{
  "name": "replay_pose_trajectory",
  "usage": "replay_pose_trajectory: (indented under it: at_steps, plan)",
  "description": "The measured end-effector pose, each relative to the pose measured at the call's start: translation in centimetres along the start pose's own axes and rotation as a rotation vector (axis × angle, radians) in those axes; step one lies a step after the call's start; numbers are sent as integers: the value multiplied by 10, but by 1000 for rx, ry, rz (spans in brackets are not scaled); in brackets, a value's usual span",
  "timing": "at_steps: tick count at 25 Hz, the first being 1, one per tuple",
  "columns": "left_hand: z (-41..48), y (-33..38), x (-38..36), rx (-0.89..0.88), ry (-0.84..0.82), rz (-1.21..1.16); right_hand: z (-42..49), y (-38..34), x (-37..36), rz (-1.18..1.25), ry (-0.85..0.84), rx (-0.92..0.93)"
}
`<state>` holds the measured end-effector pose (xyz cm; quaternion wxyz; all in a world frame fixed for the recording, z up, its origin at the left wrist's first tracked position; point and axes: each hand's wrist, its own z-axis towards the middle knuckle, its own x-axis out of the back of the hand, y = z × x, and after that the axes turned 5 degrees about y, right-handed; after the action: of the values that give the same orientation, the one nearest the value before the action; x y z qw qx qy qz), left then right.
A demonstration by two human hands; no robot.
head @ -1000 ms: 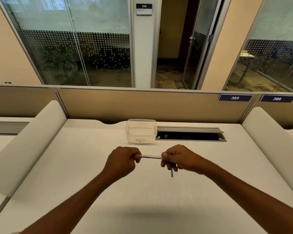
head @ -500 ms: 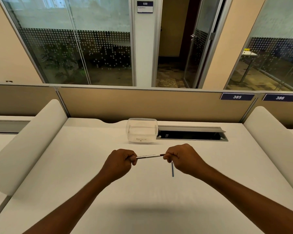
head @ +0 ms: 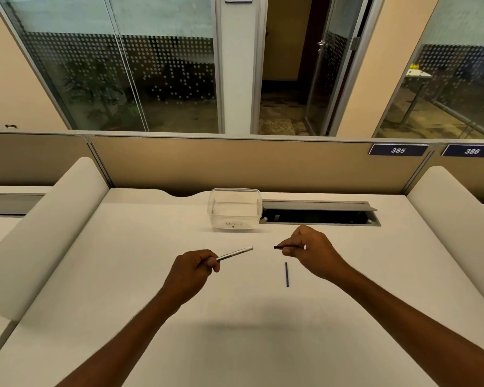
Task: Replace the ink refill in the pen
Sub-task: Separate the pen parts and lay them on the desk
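Observation:
My left hand is closed around one end of a slim white pen barrel, whose free end points up and to the right. My right hand pinches a short dark piece of the pen, held level and pointing left; I cannot tell whether it is a tip section or a refill. A gap separates the two parts above the white desk. A thin blue ink refill lies flat on the desk just below my right hand.
A clear plastic tub with a handwritten label stands behind the hands. To its right is an open cable slot in the desk. Padded dividers flank both sides, with a partition wall behind.
The pen, held joined between both hands before, has come apart: the right hand has pulled its dark piece away to the right, and the left hand keeps the white barrel.

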<state>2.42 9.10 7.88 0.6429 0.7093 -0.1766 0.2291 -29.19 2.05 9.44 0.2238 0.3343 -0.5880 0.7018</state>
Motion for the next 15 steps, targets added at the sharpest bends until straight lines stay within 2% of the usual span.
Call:
replay_pose_trajectory:
  at_steps: [9, 15]
  plan:
    - [15, -26, -23, 111, -13, -111, 42, 50, -41, 51, 41, -169]
    - [29, -46, -34, 178, -21, -112, 69, 84, -69, -26, -11, -234]
